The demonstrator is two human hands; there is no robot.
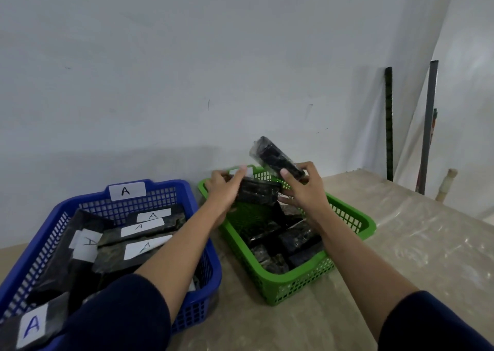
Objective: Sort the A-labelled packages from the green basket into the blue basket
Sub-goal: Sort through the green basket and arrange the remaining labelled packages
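Note:
The green basket sits on the table right of centre and holds several black wrapped packages. My left hand grips a flat black package above the basket's far end; a white label edge shows near my fingertips, its letter hidden. My right hand holds a second black package, tilted up and to the left, with no label showing. The blue basket stands at the left, tagged "A", with several black packages bearing white "A" labels.
Both baskets rest on a table covered in clear plastic, close to a white wall. Two dark poles and a grey pipe lean in the right corner. The table's right edge runs near a pale stick.

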